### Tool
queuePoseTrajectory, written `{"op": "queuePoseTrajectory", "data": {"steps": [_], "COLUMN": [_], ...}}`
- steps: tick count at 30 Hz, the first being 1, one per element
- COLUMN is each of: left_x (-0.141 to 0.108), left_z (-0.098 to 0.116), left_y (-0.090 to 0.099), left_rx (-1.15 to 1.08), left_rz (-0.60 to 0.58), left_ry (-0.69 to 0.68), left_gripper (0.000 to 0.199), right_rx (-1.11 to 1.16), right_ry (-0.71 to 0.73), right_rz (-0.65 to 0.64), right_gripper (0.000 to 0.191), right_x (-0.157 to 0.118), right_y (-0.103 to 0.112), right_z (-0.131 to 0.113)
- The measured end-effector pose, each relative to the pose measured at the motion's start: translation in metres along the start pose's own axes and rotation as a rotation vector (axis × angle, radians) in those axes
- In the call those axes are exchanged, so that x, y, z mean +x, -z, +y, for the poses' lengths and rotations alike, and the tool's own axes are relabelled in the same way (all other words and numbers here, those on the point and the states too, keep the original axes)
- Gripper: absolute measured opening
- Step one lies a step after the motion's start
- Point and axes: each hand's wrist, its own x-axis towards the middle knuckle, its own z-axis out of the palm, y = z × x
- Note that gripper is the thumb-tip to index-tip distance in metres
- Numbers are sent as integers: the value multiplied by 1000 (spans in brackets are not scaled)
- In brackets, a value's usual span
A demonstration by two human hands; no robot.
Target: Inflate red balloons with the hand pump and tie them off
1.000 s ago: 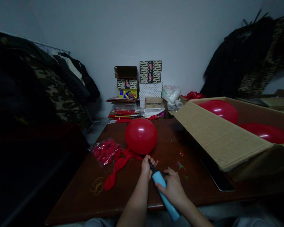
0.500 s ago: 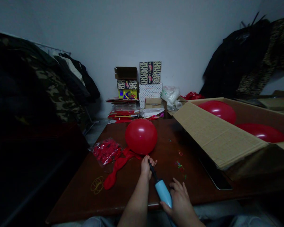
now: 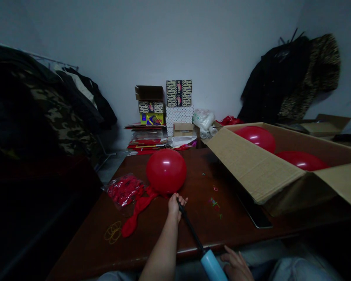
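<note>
A red inflated balloon (image 3: 166,171) rests on the dark wooden table (image 3: 169,230). My left hand (image 3: 175,205) pinches the balloon's neck onto the tip of a blue hand pump (image 3: 212,264). The pump's black rod (image 3: 190,227) is drawn out long between the tip and the blue barrel. My right hand (image 3: 236,267) grips the barrel at the bottom edge of the view, below the table's front edge.
A bag of red uninflated balloons (image 3: 123,189), loose flat balloons (image 3: 136,212) and yellow rubber bands (image 3: 112,232) lie left of my arm. An open cardboard box (image 3: 251,166) with two red balloons (image 3: 257,137) stands right. Stacked boxes (image 3: 178,105) line the far wall; coats hang both sides.
My right hand has pulled the blue barrel back toward me, drawing the black rod out. My left hand stays at the balloon's neck. The view has shifted slightly right.
</note>
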Motion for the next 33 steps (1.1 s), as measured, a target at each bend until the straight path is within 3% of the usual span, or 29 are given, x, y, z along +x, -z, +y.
{"op": "queuePoseTrajectory", "data": {"steps": [5, 10, 12, 18, 23, 33], "left_x": [-1, 0, -1, -1, 0, 0], "left_z": [0, 1, 1, 4, 6, -1], "left_y": [0, 0, -1, -3, -4, -1], "left_rx": [7, 10, 15, 8, -1, 36], "left_rz": [0, -14, -16, -4, 13, -8], "left_ry": [4, 9, 16, 29, 46, -11], "left_gripper": [24, 23, 23, 22, 21, 21], "right_rx": [-20, -25, -35, -55, -56, -113], "right_ry": [23, 41, 48, 14, 10, -15], "right_rz": [14, 55, 108, 264, 311, 292], "right_gripper": [30, 23, 34, 44, 43, 45], "right_x": [5, 12, 17, 62, 94, 69], "right_y": [-2, 5, 11, 33, 39, 25], "right_z": [-6, -30, -43, -82, -96, -84]}}
